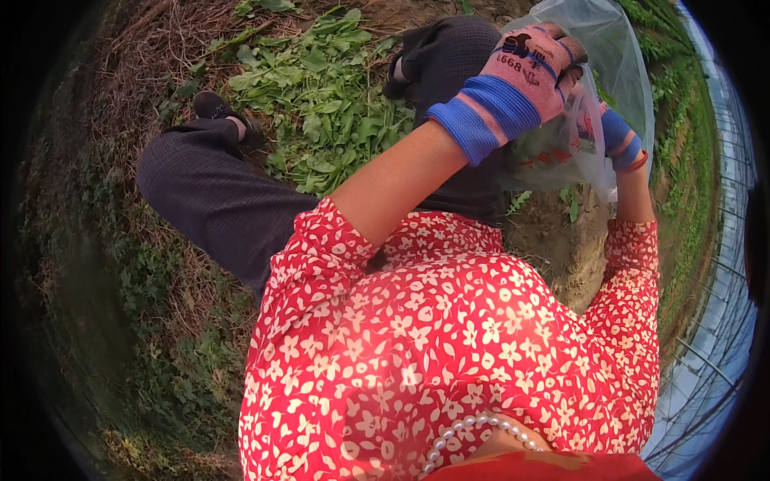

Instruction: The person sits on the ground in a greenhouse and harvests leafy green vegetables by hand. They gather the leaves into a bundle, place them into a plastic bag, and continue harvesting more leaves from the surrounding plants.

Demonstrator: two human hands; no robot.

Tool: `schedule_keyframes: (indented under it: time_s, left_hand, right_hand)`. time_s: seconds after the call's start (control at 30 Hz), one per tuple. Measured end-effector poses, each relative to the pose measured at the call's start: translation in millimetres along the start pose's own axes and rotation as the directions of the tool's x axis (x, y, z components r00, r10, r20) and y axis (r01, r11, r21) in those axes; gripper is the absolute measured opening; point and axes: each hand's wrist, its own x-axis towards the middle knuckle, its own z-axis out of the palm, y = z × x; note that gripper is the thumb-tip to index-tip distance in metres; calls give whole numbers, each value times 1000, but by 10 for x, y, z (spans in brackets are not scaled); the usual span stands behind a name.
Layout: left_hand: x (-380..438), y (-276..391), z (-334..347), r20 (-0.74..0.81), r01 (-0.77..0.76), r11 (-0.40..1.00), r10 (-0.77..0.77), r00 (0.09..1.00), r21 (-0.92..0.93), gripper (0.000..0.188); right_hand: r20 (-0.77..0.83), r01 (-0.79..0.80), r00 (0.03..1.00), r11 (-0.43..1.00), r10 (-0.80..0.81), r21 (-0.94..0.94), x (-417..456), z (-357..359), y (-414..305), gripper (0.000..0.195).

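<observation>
A clear plastic bag (631, 66) with red print hangs at the upper right, over my dark trousers. My left hand (523, 75), in a pink knit glove with a blue striped cuff, has its fingers curled onto the bag's film. Close beside it, my right hand (592, 117) wears a matching glove and is partly covered by the film. Its fingertips are hidden, so its grip is unclear. A few green leaves (603, 90) show at the bag, near both hands. On the ground between my legs lies a broad heap of leafy greens (331, 108).
My bent legs (210, 180) frame the heap, with a dark shoe (219, 111) at its left side. Dry stalks (144, 54) and low weeds (150, 282) cover the ground leftward. Green plant rows (686, 132) run along the right, before a pale blue sheeted structure (716, 324) with bars.
</observation>
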Motion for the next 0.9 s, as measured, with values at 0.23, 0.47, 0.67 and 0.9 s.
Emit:
schedule_keyframes:
  time_s: [0.23,0.47,0.67,0.9]
  left_hand:
    - [-248,108,-215,12,5,993,-4,1000,-119,26]
    - [-1451,-325,-518,173,-23,982,56,983,-186,30]
    - [-3420,-1256,-1033,75,-197,972,207,975,-130,27]
    - [-3773,-1299,-2653,-130,149,942,-115,985,302,26]
  right_hand:
    - [-831,61,543,992,-122,-107,-757,437,-1293,29]
    - [-630,360,330,710,-703,-605,-241,1975,-1926,28]
    - [-491,556,325,584,-808,-592,502,4109,-1897,34]
    - [-577,379,558,802,-597,-462,1174,4840,-1893,35]
